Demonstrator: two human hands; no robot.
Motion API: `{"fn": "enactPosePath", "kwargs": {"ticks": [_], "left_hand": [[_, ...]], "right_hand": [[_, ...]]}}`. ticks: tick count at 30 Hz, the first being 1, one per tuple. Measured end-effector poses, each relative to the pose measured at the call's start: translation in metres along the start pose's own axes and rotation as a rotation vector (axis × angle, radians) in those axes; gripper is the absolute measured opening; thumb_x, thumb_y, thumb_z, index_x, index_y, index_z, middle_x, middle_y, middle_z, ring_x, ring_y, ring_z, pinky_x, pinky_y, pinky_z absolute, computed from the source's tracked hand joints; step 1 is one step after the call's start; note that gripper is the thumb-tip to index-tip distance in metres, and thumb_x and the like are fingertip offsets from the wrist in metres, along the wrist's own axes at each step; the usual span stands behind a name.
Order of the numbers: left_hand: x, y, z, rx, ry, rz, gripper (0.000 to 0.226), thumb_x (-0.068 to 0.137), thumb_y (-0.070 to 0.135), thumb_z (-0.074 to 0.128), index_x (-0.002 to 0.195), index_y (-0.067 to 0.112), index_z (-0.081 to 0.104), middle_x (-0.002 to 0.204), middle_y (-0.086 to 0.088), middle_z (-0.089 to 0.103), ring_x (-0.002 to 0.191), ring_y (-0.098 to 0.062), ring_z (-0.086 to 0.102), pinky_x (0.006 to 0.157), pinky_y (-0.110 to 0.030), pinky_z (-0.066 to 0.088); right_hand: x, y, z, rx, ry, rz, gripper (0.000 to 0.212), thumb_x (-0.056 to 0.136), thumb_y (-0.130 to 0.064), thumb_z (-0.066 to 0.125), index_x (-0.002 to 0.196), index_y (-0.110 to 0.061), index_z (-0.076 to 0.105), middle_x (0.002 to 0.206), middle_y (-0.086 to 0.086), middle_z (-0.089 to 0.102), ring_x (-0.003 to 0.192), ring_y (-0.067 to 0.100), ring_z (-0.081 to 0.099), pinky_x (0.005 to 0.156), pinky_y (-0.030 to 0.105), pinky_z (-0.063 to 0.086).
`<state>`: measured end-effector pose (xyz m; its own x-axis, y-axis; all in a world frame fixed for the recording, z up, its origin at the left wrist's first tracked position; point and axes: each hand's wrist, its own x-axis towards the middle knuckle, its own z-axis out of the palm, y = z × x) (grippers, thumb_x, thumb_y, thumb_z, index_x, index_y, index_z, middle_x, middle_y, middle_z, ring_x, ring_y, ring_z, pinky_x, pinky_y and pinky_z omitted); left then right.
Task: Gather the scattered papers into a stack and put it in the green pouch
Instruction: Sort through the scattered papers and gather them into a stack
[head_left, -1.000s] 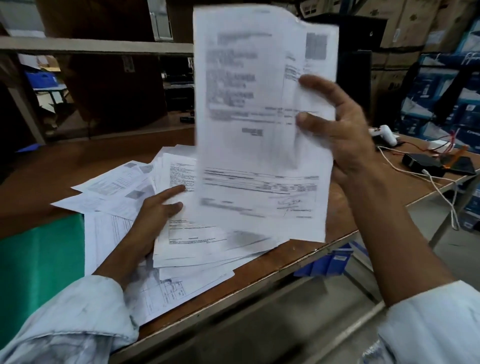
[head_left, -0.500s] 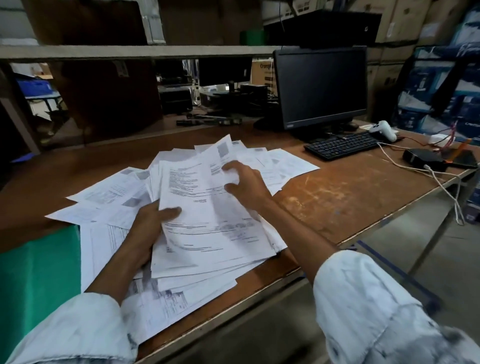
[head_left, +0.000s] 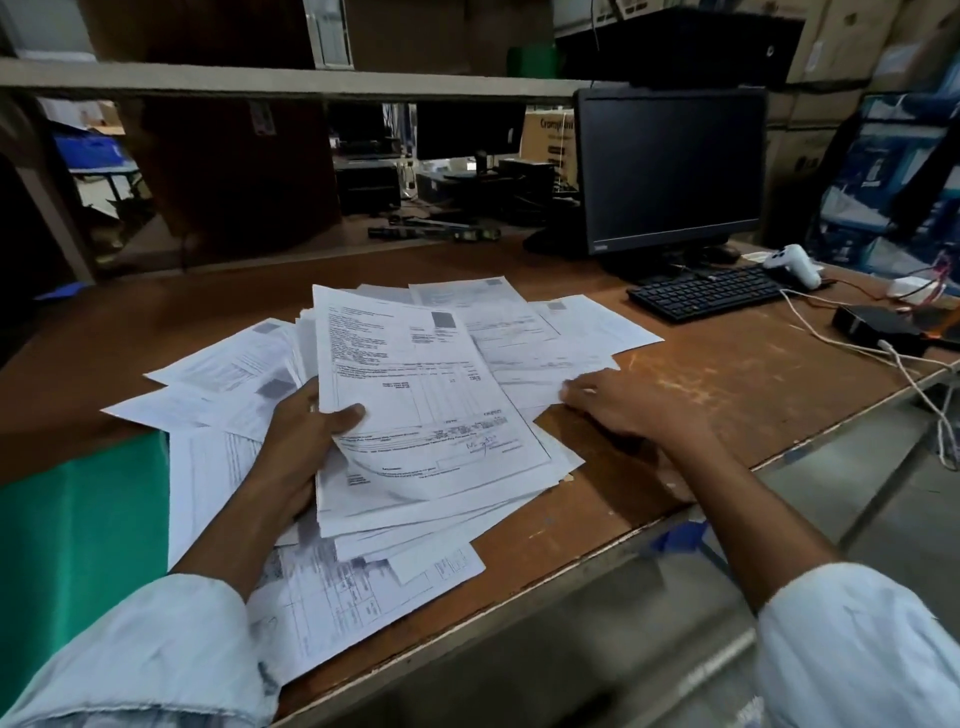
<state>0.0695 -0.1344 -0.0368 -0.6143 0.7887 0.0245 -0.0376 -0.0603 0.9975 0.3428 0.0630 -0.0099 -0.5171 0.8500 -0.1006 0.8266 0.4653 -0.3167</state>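
A thick stack of printed papers (head_left: 415, 415) lies fanned on the brown table, and my left hand (head_left: 306, 441) grips its left edge with the thumb on the top sheet. More loose sheets (head_left: 550, 338) spread to the right behind the stack. My right hand (head_left: 623, 405) rests flat on the near edge of those sheets, fingers pointing left. Other sheets (head_left: 218, 374) lie to the left and under my left arm. The green pouch (head_left: 78, 530) lies at the table's left front, partly under the papers.
A black monitor (head_left: 670, 166) and a keyboard (head_left: 706, 291) stand at the back right of the table (head_left: 727, 374). A white handheld scanner (head_left: 795, 265), a black box (head_left: 878, 322) and white cables (head_left: 852, 348) lie at the far right. A shelf runs across the back.
My right hand laid down the sheet it held up in the air, placed it on the stack, then moved right onto the loose sheets. My left hand now grips the stack's edge.
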Motion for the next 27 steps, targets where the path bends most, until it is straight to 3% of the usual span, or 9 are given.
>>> {"fn": "enactPosePath", "kwargs": {"ticks": [4,7,10,13,17,21,23,25,27], "left_hand": [[-0.001,0.0,0.001,-0.001,0.027,0.011,0.047,0.091,-0.005,0.064,0.131,0.018,0.064,0.124,0.001,0.07,0.114,-0.025,0.066,0.104,-0.047,0.049],[-0.002,0.0,0.002,0.0,0.022,0.01,0.046,0.091,-0.004,0.064,0.131,0.018,0.064,0.124,0.0,0.07,0.114,-0.026,0.066,0.103,-0.047,0.049],[-0.002,0.001,0.002,0.003,0.025,0.016,0.046,0.09,-0.004,0.065,0.13,0.018,0.064,0.122,0.0,0.071,0.112,-0.026,0.067,0.103,-0.048,0.049],[-0.005,0.002,0.004,0.008,0.025,0.021,0.043,0.09,-0.003,0.066,0.125,0.021,0.065,0.115,0.006,0.072,0.107,-0.023,0.068,0.102,-0.049,0.05],[-0.007,0.003,0.004,0.02,-0.005,0.029,0.053,0.085,-0.003,0.071,0.129,0.025,0.063,0.114,0.009,0.073,0.105,-0.019,0.07,0.097,-0.046,0.053],[-0.009,0.005,0.005,0.049,-0.022,0.085,0.093,0.078,-0.006,0.077,0.147,0.04,0.036,0.137,0.007,0.055,0.118,-0.021,0.058,0.081,-0.033,0.056],[-0.012,0.007,0.008,0.075,-0.054,0.1,0.101,0.08,-0.008,0.074,0.152,0.042,0.025,0.135,0.012,0.046,0.111,-0.013,0.057,0.069,-0.021,0.056],[-0.015,0.008,0.009,0.063,-0.104,0.085,0.088,0.084,-0.01,0.07,0.149,0.039,0.036,0.129,0.02,0.051,0.103,-0.002,0.062,0.066,-0.016,0.057],[-0.014,0.01,0.009,0.052,-0.136,0.026,0.065,0.088,-0.008,0.067,0.138,0.033,0.057,0.135,0.01,0.059,0.111,-0.014,0.066,0.079,-0.026,0.06]], "right_hand": [[-0.039,0.032,-0.018,-0.033,0.057,0.079,0.024,0.099,-0.031,0.058,0.107,-0.016,0.075,0.104,0.006,0.072,0.089,0.021,0.062,0.073,0.03,0.047],[-0.051,0.049,-0.029,-0.001,0.16,0.194,0.024,0.095,-0.028,0.064,0.083,-0.01,0.075,0.069,0.004,0.067,0.064,0.017,0.06,0.059,0.027,0.046],[-0.033,0.059,-0.017,0.079,0.319,0.262,0.04,0.095,-0.043,0.061,0.104,-0.005,0.07,0.098,0.015,0.072,0.087,0.029,0.066,0.08,0.038,0.055],[-0.009,0.057,0.002,-0.004,0.244,0.355,0.066,0.091,-0.061,0.055,0.122,-0.003,0.059,0.128,0.022,0.06,0.117,0.038,0.055,0.101,0.048,0.045],[0.0,0.041,-0.009,-0.027,0.237,0.301,0.036,0.088,-0.043,0.068,0.074,-0.011,0.057,0.081,0.007,0.062,0.089,0.031,0.064,0.078,0.038,0.051],[-0.001,0.044,-0.023,0.161,0.207,0.274,0.048,0.077,-0.022,0.083,0.112,-0.011,0.053,0.104,0.008,0.059,0.093,0.028,0.06,0.073,0.032,0.047],[-0.002,0.049,-0.029,0.353,0.17,0.246,0.049,0.075,-0.008,0.083,0.116,-0.012,0.057,0.103,0.008,0.062,0.089,0.025,0.06,0.071,0.03,0.046],[-0.006,0.05,-0.035,0.569,0.211,0.209,0.029,0.077,0.0,0.08,0.102,-0.009,0.069,0.091,0.004,0.065,0.083,0.02,0.059,0.065,0.026,0.045],[-0.014,0.047,-0.045,0.715,0.274,0.149,0.014,0.08,0.003,0.076,0.089,-0.008,0.075,0.088,0.001,0.069,0.089,0.02,0.064,0.07,0.026,0.048]]}}
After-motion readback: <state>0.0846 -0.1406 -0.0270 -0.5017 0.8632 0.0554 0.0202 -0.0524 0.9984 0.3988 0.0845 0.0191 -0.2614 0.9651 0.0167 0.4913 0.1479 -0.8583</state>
